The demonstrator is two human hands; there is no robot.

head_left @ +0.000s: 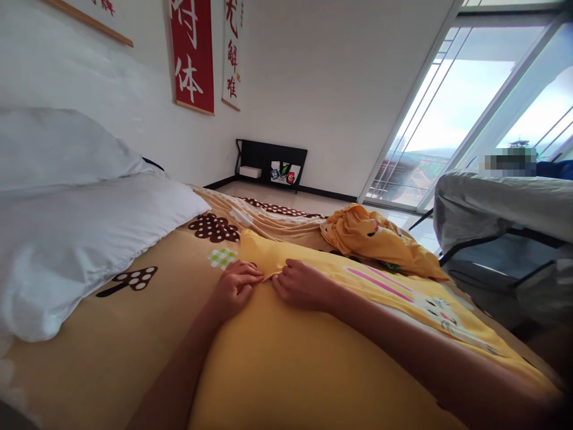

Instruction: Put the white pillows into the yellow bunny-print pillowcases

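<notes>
A yellow cloth (286,364) with a white rabbit print is spread over the bed in front of me, its near part plain yellow. My left hand (236,288) pinches the cloth's edge near a far corner, fingers closed. Right beside it, my right hand (301,286) is also closed on the same edge, knuckles up. A small fold of cloth rises between the two hands. What lies under the cloth is hidden. Past my right hand, a crumpled yellow cloth (380,239) rests on the far side of the bed.
White pillows (102,221) lie on the left of the tan patterned bedsheet (147,328). A black shelf (264,156) holding a white box and a bag stands by the far wall. At right is another bed (505,200) with grey covering, by a large window (452,107).
</notes>
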